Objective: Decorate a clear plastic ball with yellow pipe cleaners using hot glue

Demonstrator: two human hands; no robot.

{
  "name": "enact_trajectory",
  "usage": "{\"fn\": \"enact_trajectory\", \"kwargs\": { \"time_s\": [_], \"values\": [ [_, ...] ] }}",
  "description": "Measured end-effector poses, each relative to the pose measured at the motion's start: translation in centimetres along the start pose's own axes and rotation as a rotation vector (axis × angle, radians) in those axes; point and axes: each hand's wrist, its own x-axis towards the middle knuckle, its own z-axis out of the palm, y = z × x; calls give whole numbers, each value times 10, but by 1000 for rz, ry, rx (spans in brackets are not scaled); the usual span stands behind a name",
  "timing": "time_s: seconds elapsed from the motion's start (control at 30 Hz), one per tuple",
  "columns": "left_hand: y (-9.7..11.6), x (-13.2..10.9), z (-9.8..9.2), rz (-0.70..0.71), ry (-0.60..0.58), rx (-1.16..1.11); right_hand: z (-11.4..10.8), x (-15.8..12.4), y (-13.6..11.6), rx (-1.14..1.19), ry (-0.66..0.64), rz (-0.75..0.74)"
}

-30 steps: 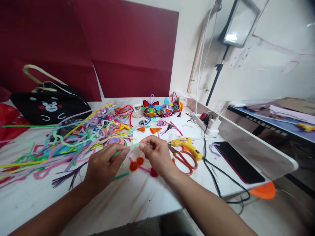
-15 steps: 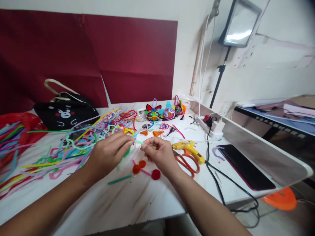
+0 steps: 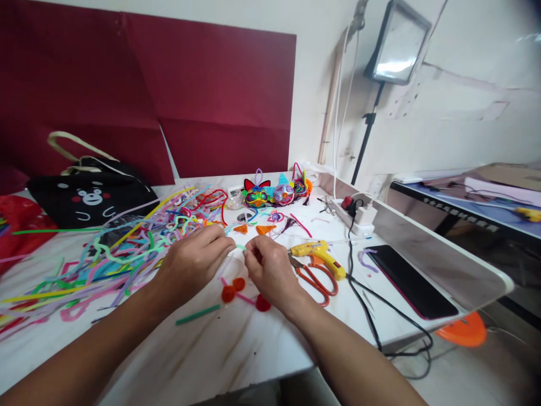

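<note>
Between my hands runs a short light-green pipe cleaner, mostly hidden by the fingers. My left hand pinches one end, and my right hand pinches the other. Just below them on the table lie orange coiled discs, a red coiled disc and a pink pipe cleaner. A dark green pipe cleaner rests nearer the front edge. Beyond my fingers are two orange triangular pieces.
A tangled heap of coloured pipe cleaners spreads to the left, before a black bag. Rightward lie scissors, a yellow glue gun, its black cable, a phone and a power strip. Finished colourful ornaments stand behind.
The view has turned slightly right, so the scene sits further left. My hands have come closer together, and less of the light-green pipe cleaner shows between them.
</note>
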Motion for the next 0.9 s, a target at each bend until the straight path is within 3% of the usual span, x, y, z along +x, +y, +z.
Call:
{"fn": "enact_trajectory", "kwargs": {
  "time_s": [0.1, 0.33, 0.57, 0.73, 0.9],
  "values": [
    [4, -4, 9, -50, 76, -92, 2, -1, -1, 164, 20, 123],
    [19, -13, 17, -390, 175, -346, 10, -2, -10, 603, 93, 397],
    [24, -18, 18, -412, 193, -369, 17, -3, -13, 820, 96, 529],
    [14, -19, 13, -279, 182, -230, 10, -2, -6, 566, -27, 378],
    [6, -23, 15, -50, 191, -80, 1, -4, 0, 46, -29, 16]
  ]
}}
